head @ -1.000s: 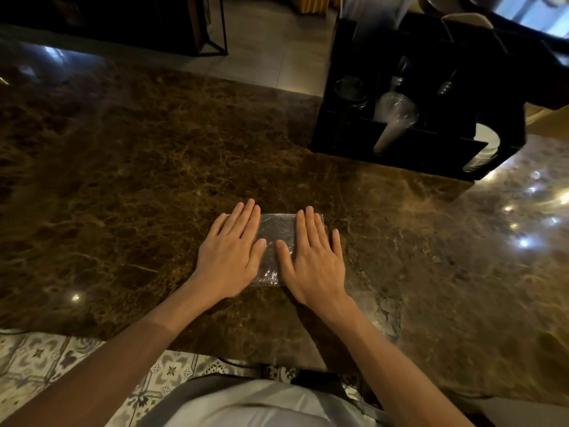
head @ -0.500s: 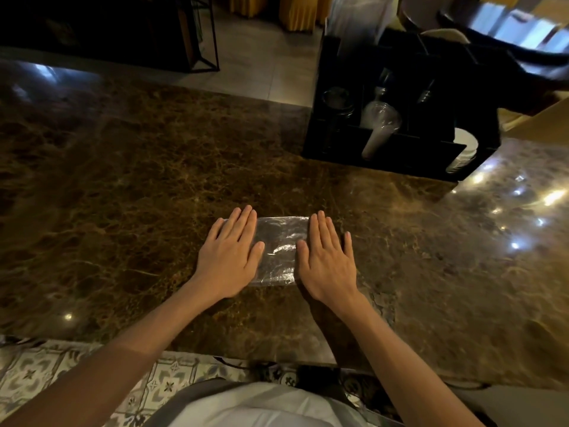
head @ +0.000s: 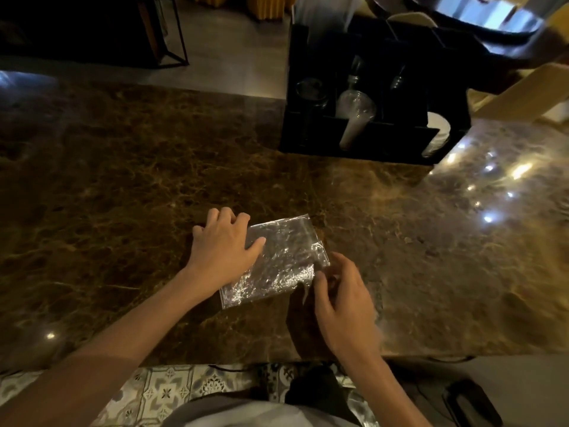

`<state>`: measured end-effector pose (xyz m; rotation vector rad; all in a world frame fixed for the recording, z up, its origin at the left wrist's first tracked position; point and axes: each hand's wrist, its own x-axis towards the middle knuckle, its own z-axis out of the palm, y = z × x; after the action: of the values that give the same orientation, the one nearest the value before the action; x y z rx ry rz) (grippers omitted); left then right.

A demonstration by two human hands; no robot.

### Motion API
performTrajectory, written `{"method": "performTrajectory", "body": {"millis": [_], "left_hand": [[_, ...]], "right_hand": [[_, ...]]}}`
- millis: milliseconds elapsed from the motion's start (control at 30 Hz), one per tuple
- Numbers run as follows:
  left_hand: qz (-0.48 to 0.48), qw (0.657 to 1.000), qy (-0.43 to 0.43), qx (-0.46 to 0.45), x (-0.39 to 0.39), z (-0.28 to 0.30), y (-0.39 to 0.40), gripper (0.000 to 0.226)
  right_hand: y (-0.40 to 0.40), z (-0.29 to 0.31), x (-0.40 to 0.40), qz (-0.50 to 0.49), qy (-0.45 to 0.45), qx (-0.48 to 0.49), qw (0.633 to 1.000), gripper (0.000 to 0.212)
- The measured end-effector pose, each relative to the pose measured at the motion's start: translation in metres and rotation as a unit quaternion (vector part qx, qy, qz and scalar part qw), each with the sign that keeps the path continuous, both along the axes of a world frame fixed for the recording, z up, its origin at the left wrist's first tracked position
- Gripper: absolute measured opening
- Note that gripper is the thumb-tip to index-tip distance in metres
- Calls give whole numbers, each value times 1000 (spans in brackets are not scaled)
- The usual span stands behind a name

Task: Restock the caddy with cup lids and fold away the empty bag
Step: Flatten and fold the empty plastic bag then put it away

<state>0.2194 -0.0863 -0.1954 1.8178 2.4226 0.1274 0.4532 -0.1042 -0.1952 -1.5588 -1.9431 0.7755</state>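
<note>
A folded clear plastic bag (head: 277, 260) lies crinkled on the brown marble counter (head: 123, 180), turned at a slant. My left hand (head: 226, 248) presses flat on the bag's left part, fingers curled over its far edge. My right hand (head: 338, 291) pinches the bag's right near corner between thumb and fingers. The black caddy (head: 369, 140) stands at the back right of the counter. It holds clear domed cup lids (head: 354, 112) in a middle slot and white lids (head: 437, 134) at its right end.
Tiled floor (head: 166, 389) shows below the counter's near edge. A dark metal-framed stand (head: 166, 35) sits on the floor beyond the counter at the back left. Bright light reflections (head: 492, 180) spot the counter's right side.
Both hands were flat on the bag. My right hand has lifted off and now pinches the right corner, and the bag has turned to a slant. My left fingers have curled.
</note>
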Motion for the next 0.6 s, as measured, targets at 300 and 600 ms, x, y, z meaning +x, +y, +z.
{"method": "performTrajectory", "body": {"millis": [300,600], "left_hand": [[1,960,-267,-81,2,6,13,52],[-15,798,-595,-98,19,37,-8,25]], "right_hand": [[-24,3,-1,-34,28,-57,997,43],[-43,2,13,-101,228,-154,956,57]]}}
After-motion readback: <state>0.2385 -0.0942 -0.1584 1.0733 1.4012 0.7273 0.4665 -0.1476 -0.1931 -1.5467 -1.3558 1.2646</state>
